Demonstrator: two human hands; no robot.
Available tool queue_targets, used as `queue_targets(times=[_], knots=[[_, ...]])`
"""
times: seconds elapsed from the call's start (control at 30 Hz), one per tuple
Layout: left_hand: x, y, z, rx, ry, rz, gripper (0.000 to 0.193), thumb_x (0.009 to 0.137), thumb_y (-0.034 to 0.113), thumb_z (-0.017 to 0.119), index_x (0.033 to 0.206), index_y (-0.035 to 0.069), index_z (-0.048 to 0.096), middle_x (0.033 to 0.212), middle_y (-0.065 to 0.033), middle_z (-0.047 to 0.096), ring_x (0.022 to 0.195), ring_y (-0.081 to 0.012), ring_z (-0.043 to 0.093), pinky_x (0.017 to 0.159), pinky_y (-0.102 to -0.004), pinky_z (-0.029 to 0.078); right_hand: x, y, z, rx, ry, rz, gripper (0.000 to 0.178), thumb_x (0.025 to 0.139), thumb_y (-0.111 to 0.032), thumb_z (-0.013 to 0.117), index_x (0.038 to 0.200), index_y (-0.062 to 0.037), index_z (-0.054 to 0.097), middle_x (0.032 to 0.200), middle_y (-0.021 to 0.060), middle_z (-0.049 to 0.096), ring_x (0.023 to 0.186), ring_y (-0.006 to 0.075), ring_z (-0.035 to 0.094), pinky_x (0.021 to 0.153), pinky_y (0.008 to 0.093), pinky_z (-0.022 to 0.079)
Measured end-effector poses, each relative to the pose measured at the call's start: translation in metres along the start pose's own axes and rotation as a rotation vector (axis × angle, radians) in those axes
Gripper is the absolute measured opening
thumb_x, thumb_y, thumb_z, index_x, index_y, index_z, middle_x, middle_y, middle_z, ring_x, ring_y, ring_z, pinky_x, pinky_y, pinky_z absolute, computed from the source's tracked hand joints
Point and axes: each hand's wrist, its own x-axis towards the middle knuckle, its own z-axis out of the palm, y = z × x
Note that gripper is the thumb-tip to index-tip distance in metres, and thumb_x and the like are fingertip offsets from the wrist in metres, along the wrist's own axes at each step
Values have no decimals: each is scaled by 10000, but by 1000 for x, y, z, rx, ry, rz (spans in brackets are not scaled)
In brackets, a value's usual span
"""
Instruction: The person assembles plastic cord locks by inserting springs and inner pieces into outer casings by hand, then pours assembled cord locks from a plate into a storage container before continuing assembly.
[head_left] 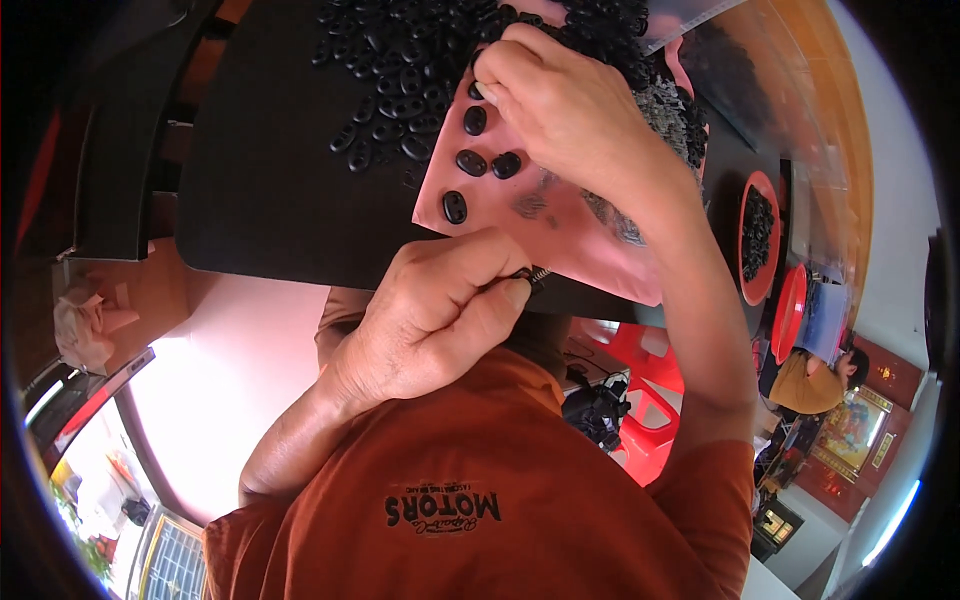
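Black tabletop [260, 180] fills the upper part of my view, with a pale floor showing below its near edge. On it I see a heap of black oval toggles [400, 70] spilling onto a pink sheet [560, 225], where 4 loose toggles [472, 162] lie apart. My left hand [440, 310] sits at the table's near edge, thumb and forefinger pinched tight on a small black piece with a metal spring [530, 275]. My right hand [570, 110] reaches over the sheet, fingertips together, pressing into the heap's edge. Far right stands a red bowl [745, 225] of more black parts.
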Motion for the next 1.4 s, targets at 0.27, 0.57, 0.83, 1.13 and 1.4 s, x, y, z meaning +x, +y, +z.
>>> queue_targets(times=[0.27,0.57,0.83,1.13,1.4], knots=[[1,-2,0,121,-40,68,16,807,-34,545,817,-22,541,681,-112,502,564,-257,524,524,-339,420,-17,6,-15,-13,-66,35,65,864,-80,566,928,-72,572,893,74,557,742,325,589,618,422,473],[0,-3,1,126,-21,91,24,804,-37,545,822,-22,549,685,-113,503,558,-254,526,521,-331,420,-16,-1,-13,-50,-128,43,176,821,-64,583,995,-66,604,980,77,567,811,320,621,670,416,502],[-1,-3,0,128,-21,90,22,802,-39,545,817,-24,551,685,-110,505,552,-245,518,520,-326,419,-33,-3,-24,-14,-76,72,120,861,-74,594,980,-60,605,932,71,551,771,314,589,651,397,469],[-1,-2,2,121,-9,53,17,800,-35,547,812,-24,552,674,-104,506,555,-234,520,530,-323,424,-24,-7,-10,-75,-103,60,145,871,-130,609,1004,-76,625,978,56,582,783,285,625,641,389,506],[-3,-1,2,103,9,45,17,819,-29,542,807,-19,550,660,-89,508,530,-189,500,508,-298,410,-14,-23,-15,-234,-130,-42,143,778,-80,635,882,7,589,941,109,599,720,316,649,584,406,530]])
